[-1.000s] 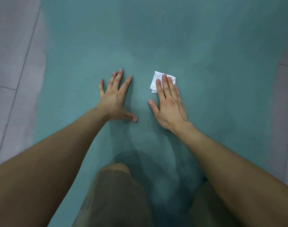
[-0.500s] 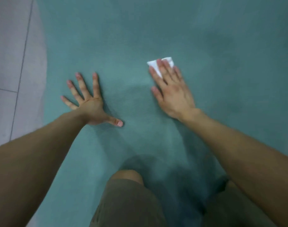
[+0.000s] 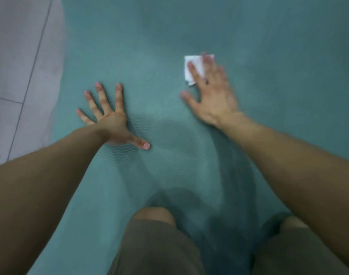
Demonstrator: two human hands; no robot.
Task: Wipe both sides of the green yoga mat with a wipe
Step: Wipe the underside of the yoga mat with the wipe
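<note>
Lying flat on the tiled floor (image 3: 17, 56), the green yoga mat (image 3: 189, 26) is being viewed with its long axis running away from the person, from the knees (image 3: 153, 214) toward the top of the view. Its left edge is being bordered by grey tiles. The wipe (image 3: 188, 75), a white folded square, is being pressed onto the mat by the straight fingers of the right hand (image 3: 213, 98), which is blurred. The left hand (image 3: 112, 122) is being held flat on the mat, fingers spread, well apart from the wipe.
</note>
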